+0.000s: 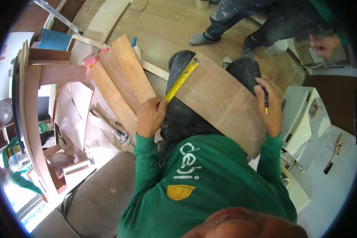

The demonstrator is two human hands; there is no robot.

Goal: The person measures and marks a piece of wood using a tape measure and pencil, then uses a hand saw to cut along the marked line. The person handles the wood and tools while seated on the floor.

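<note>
A thin, smooth brown plywood sheet, rectangular with a faint grain, lies across my knees in dark trousers. Along its left edge runs a yellow tape measure, flat and stiff, marked in black. My left hand presses the tape's near end against the sheet's corner, fingers curled tight on it. My right hand rests on the sheet's right edge, fingers clamped on a dark pencil pointing down. Long wooden planks lie on the floor to my left.
</note>
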